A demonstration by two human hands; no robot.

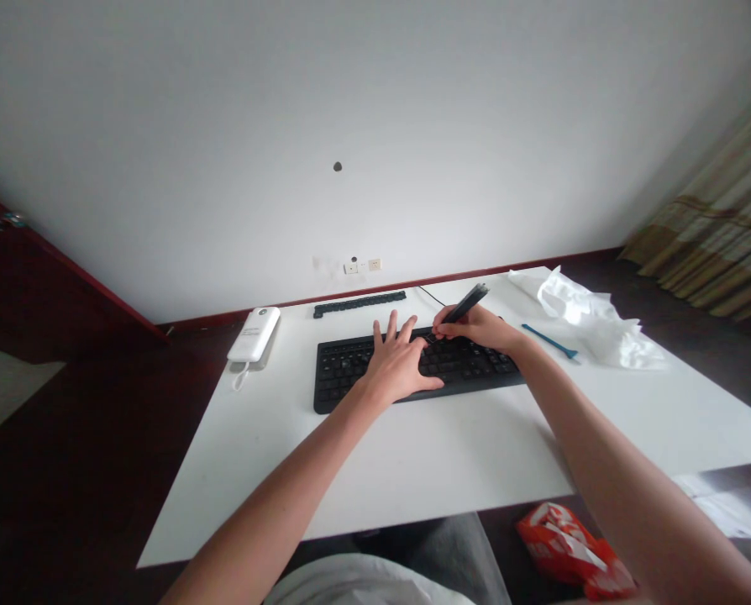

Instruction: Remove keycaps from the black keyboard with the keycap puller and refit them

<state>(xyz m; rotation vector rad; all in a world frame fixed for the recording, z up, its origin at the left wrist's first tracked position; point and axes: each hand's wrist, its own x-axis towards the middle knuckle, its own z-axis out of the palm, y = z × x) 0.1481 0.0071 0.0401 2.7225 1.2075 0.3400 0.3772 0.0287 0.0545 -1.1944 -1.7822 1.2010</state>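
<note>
A black keyboard (pixel 338 380) lies on the white table. My left hand (pixel 396 363) rests on its middle, fingers spread, thumb pointing right. Just right of it, my right hand (pixel 480 326) is closed around a black pen-shaped tool (pixel 467 303), whose back end slants up and to the right. Its lower tip is hidden by the fingers near the keyboard's upper rows, so I cannot tell what it touches. Behind the keyboard sits a row of small black pieces (pixel 359 304) that look like keycaps. A slim blue tool (pixel 548 341) lies to the right.
On the left of the white table (pixel 275 479) is a white power bank (pixel 254 334) with a short cable. Crumpled white wrapping (pixel 593 319) covers part of the right side. A red plastic bag (pixel 568 542) is below the front edge. The wall (pixel 287 151) rises behind.
</note>
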